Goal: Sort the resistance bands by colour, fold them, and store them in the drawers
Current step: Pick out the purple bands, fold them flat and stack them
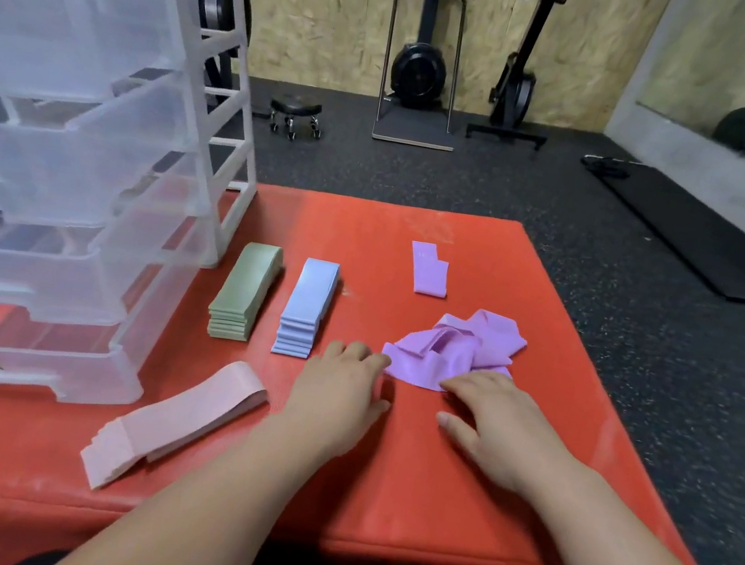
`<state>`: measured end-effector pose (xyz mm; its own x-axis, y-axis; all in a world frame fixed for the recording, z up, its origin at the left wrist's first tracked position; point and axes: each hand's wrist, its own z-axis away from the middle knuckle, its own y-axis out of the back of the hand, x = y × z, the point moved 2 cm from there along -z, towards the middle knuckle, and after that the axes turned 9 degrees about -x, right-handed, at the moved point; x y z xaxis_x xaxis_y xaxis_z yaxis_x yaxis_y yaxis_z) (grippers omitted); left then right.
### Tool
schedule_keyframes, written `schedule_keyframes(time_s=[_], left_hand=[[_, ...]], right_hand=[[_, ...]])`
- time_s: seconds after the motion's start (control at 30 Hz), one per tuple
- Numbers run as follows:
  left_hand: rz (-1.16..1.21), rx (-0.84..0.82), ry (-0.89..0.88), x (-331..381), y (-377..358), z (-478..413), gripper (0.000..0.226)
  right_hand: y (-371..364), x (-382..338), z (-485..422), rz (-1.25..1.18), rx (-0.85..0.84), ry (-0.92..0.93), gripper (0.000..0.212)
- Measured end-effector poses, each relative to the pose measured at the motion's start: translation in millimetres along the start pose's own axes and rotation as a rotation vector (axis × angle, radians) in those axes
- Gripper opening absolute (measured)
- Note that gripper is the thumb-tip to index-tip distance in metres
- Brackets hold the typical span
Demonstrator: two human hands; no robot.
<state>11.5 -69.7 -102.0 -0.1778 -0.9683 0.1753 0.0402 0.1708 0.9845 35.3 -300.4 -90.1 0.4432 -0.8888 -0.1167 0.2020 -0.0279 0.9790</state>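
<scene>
A loose heap of purple bands [458,347] lies on the red mat [397,496]. My left hand [341,391] rests flat, its fingertips touching the heap's near left corner. My right hand [491,418] lies over the heap's near edge, fingers spread. Folded purple bands [430,270] sit farther back. A folded green stack [242,291] and a folded blue stack [308,308] stand side by side left of my hands. A pink stack [170,431] lies slanted at the near left. The clear plastic drawer unit [64,158] stands at the left.
Beyond the mat is dark rubber floor [607,294]. A small wheeled stool [296,114], two upright exercise machines [421,66] and a black floor mat [697,235] stand farther back by the wood-panel wall.
</scene>
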Motion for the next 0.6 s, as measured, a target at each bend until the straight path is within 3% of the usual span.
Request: schedule_keyframes(time_s=[0.2,0.37,0.6], left_hand=[[-0.035,0.006,-0.030,8.1,-7.6,-7.5,0.032],[-0.047,0.040,-0.033,10.3,-7.2,-6.3,0.025],[0.110,0.036,-0.038,5.0,-20.7,1.5,0.059]], right_hand=[[-11.8,-2.5,3.1,0.090,-0.078,-0.076,0.065],[-8.6,-4.8,4.5,0.156,-0.004,-0.083,0.059],[7.9,-18.6,8.9,0.055,0.135,-0.008,0.039]])
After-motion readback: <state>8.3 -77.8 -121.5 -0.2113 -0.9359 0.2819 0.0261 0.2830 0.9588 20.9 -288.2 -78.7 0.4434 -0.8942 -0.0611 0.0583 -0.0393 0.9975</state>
